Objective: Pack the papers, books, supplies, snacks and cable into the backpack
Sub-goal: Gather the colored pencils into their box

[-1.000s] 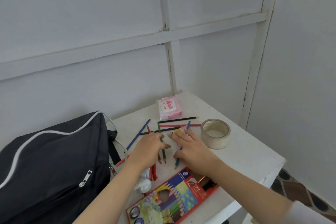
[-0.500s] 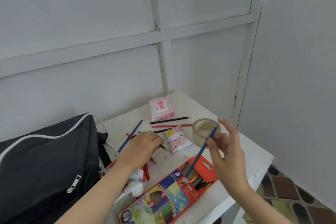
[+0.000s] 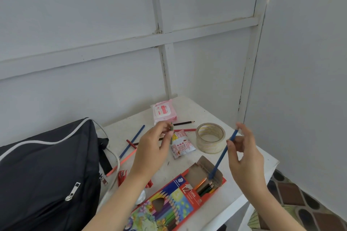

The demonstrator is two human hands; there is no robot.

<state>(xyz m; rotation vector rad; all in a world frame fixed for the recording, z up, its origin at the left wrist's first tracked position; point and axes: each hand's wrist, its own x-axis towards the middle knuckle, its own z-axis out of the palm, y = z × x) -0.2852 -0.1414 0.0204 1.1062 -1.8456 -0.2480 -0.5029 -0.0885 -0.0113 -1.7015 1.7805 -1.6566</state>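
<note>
My right hand (image 3: pixel 244 157) pinched a blue pencil (image 3: pixel 223 154), left hand (image 3: pixel 152 148) a green pencil (image 3: pixel 171 128), above the white corner table (image 3: pixel 189 108); backpack (image 3: pixel 47 170) at 9 o'clock.

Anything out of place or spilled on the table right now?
Yes: loose pencils lie crisscrossed on the table between the backpack and tape roll, outside their open pencil box. The right hand holds a blue pencil with its end in the box; the left hand pinches a green pencil. Nothing looks spilled or broken.
</note>
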